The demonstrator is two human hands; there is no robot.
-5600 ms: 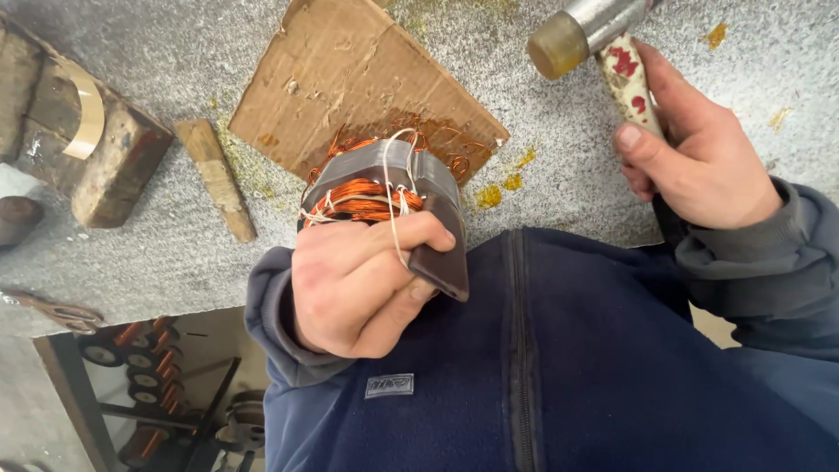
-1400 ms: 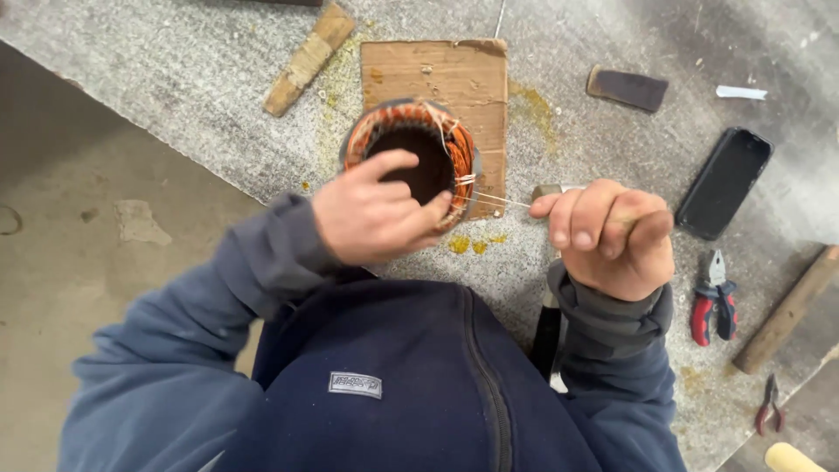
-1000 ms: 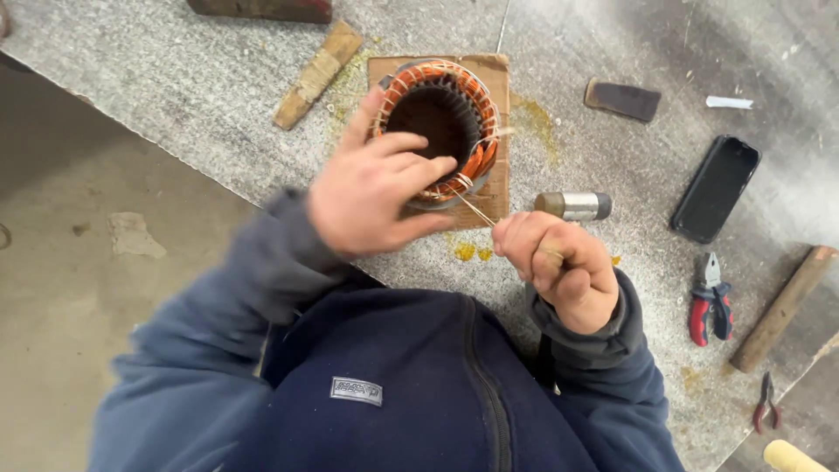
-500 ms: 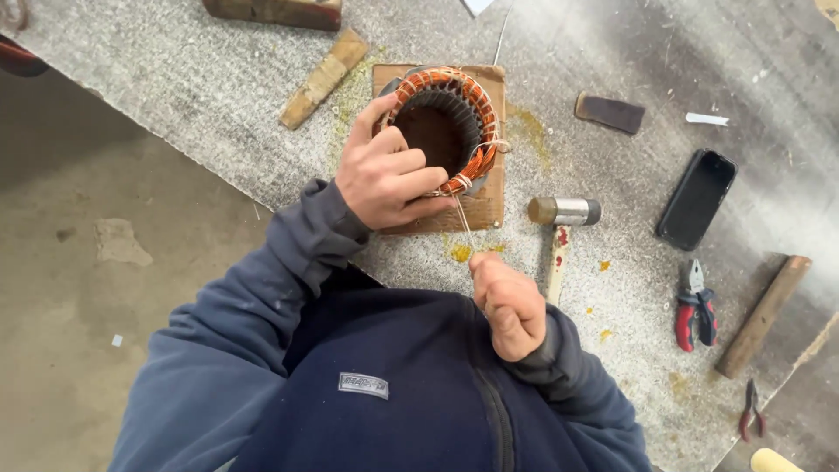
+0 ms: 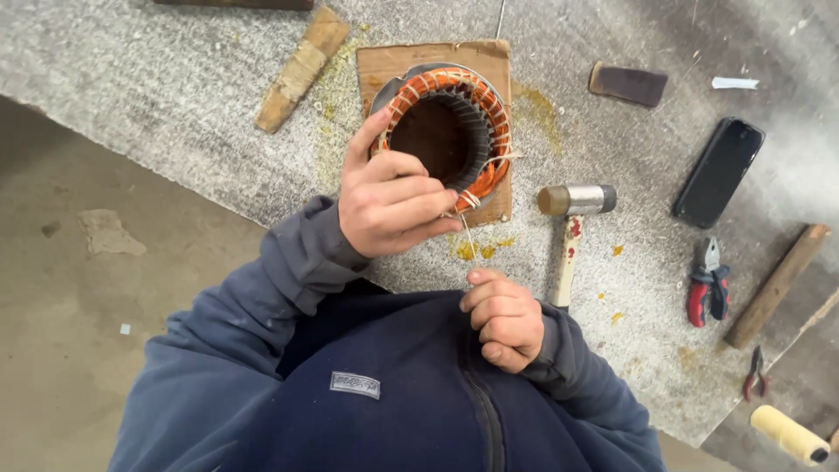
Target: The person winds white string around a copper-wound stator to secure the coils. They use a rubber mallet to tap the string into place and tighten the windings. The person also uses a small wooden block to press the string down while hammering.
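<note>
A round motor stator [image 5: 450, 131] with orange copper windings stands on a cardboard square [image 5: 398, 65] on the grey workbench [image 5: 157, 114]. My left hand [image 5: 389, 205] grips the stator's near rim, fingers pressed on the winding. My right hand [image 5: 502, 319] is closed on a thin white lacing cord [image 5: 467, 240], held taut from the winding down toward my chest. A mallet [image 5: 572, 210] with a metal head lies just right of the cardboard, its handle beside my right hand.
A black phone [image 5: 718, 170], red-handled pliers [image 5: 706, 284], a dark flat block [image 5: 627, 83], wooden sticks [image 5: 301, 68] [image 5: 773, 284], small cutters [image 5: 753, 376] and a yellow roll [image 5: 788, 434] lie on the bench. The bench edge runs diagonally; concrete floor [image 5: 87, 280] lies to the left.
My right hand has drawn the cord back from beside the stator to my chest, tightening it. The left hand has stayed on the stator rim. The mallet now lies on the bench.
</note>
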